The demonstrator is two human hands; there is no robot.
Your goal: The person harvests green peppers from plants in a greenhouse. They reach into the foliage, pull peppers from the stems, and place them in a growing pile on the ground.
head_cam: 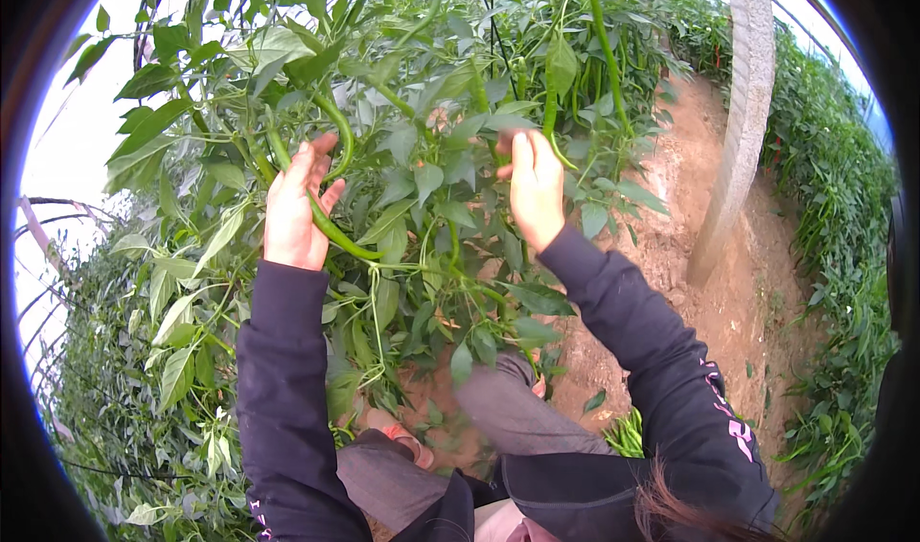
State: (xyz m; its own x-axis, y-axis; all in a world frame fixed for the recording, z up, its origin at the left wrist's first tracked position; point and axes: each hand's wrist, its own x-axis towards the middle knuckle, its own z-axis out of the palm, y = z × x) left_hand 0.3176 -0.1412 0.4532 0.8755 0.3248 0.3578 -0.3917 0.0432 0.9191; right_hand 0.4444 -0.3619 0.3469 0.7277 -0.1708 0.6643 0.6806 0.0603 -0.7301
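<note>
Across the palm of my left hand (296,215) runs a long green chili pepper (338,236), held between thumb and fingers, its tip pointing down to the right. A second, hooked green pepper (347,136) hangs right beside those fingertips. My right hand (537,182) is raised among the leaves of the pepper plant (402,154). Its fingers are curled and blurred, so whether they grip anything is hidden. Just beyond them hangs a slender green pepper (550,114) with a curved tip.
A concrete post (740,125) leans up at the right beside a bare dirt path (690,269). Another row of pepper plants (848,254) borders the path. Picked green peppers (627,434) lie by my right knee. Dark strings (493,31) hang among the stems.
</note>
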